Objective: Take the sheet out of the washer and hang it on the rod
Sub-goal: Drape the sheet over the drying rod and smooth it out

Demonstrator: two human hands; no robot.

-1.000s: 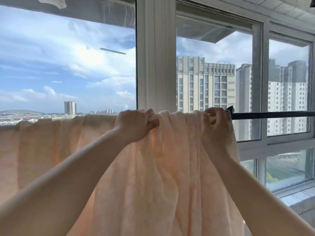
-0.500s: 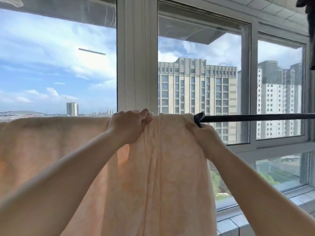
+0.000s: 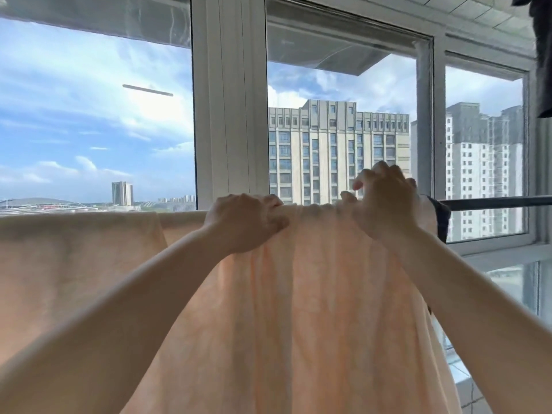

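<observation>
Sheet point(image 3: 313, 294): peach, draped over the dark rod point(image 3: 493, 203).
Left hand point(image 3: 245, 225): grips the bunched top fold.
Right hand point(image 3: 385, 204): fingers curled at the fold; grip unclear.

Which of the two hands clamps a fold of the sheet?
The left hand: it grips bunched sheet at the rod. The right hand hovers above, fingers loosely curled.

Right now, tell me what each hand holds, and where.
The left hand grips the sheet at its top fold on the rod. The right hand holds nothing.
</observation>
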